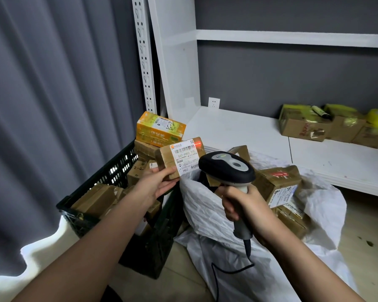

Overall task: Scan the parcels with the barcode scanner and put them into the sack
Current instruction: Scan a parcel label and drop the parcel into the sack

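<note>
Scan step: left hand (156, 184) grips parcel (181, 158), right hand (243, 203) wrapped round scanner (227, 166), beam on label. Next: drop into sack (216, 216), right.

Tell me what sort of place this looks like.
Probably a parcel sorting or storage room: labelled cardboard parcels fill a black crate, more lie in a white sack, a barcode scanner is aimed at a parcel, and white shelving holds more boxes.
</note>
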`<action>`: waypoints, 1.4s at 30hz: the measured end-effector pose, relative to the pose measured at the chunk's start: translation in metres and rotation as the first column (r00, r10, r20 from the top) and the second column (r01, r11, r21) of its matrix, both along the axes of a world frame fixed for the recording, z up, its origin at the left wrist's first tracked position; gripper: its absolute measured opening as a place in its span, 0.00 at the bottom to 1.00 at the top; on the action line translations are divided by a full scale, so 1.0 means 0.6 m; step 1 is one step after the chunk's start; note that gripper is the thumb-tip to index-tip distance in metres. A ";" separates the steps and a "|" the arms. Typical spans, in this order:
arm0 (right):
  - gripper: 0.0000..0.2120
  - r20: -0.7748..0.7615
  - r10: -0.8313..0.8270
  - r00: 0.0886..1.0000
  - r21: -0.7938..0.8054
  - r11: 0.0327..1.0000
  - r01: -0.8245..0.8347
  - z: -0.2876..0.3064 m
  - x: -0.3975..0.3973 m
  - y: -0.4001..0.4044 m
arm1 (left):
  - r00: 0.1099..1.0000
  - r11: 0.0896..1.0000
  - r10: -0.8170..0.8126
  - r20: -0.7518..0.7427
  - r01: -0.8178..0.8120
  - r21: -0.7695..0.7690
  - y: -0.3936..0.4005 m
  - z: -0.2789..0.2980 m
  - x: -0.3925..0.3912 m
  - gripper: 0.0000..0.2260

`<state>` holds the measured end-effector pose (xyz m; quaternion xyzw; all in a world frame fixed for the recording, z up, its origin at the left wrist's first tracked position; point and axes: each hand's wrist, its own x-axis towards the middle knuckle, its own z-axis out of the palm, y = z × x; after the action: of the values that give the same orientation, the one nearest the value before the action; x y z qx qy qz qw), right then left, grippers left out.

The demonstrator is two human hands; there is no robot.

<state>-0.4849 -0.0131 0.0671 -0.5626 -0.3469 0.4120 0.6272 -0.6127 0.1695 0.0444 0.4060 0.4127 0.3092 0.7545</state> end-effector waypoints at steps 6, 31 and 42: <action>0.12 -0.024 -0.120 0.992 0.032 0.992 0.121 0.016 0.048 -0.038 | 0.999 0.998 -0.052 -0.005 0.053 0.035 -0.019 -0.014 0.022 0.15; 0.05 -0.074 -0.635 0.769 -0.062 0.772 0.632 0.034 0.268 -0.189 | 0.586 0.347 -0.065 -0.808 0.772 0.532 -0.065 -0.049 0.414 0.38; 0.21 0.206 -0.810 0.550 -0.350 0.464 0.814 -0.118 0.359 -0.235 | 0.549 0.396 0.357 -0.756 0.644 0.655 0.004 -0.063 0.328 0.15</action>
<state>-0.2693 -0.1543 -0.0037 -0.7781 0.0525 0.1240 0.6135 -0.4161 0.1717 0.0068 0.8752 0.4280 0.1717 0.1458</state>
